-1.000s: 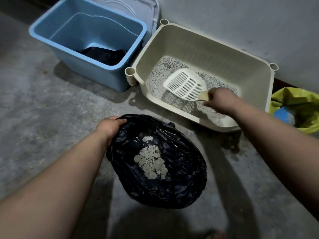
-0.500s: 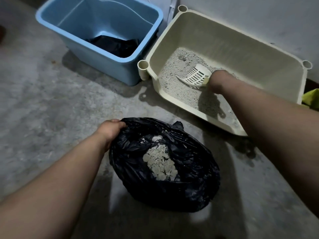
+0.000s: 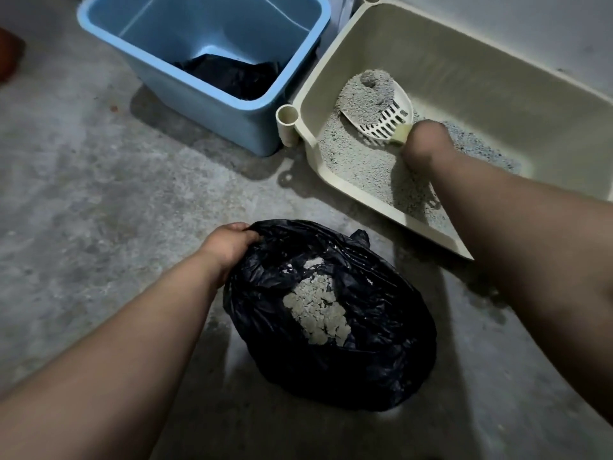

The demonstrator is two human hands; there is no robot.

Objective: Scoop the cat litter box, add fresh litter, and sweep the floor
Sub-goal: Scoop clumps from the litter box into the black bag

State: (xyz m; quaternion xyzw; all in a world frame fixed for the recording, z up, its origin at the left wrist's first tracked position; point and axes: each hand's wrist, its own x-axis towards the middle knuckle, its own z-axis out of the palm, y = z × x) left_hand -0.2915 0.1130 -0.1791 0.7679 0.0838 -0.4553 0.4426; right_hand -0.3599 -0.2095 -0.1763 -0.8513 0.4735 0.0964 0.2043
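The right hand [image 3: 426, 146] is closed around the yellow handle of the white scoop [image 3: 388, 122]; only the back of this hand is visible. From the grip the scoop reaches away and to the left. Its bowl carries a grey heap [image 3: 360, 102] of litter, with one darker clump [image 3: 373, 78] at the far end. Under the hand and the scoop lies the loose litter [image 3: 358, 167], which covers the bottom of the cream litter box [image 3: 481, 81].

Nearer to the person than this grip, and to its left, the left hand [image 3: 229, 242] grips the rim of the black bag [image 3: 381, 360], with the fingers curled over the edge. The bag stands open on the concrete floor [image 3: 83, 194], and pale clumps [image 3: 318, 310] lie inside it.

Left of the scoop, just beside the corner of the litter box, stands a blue bin [image 3: 205, 121] with dark plastic [image 3: 232, 78] at its bottom.
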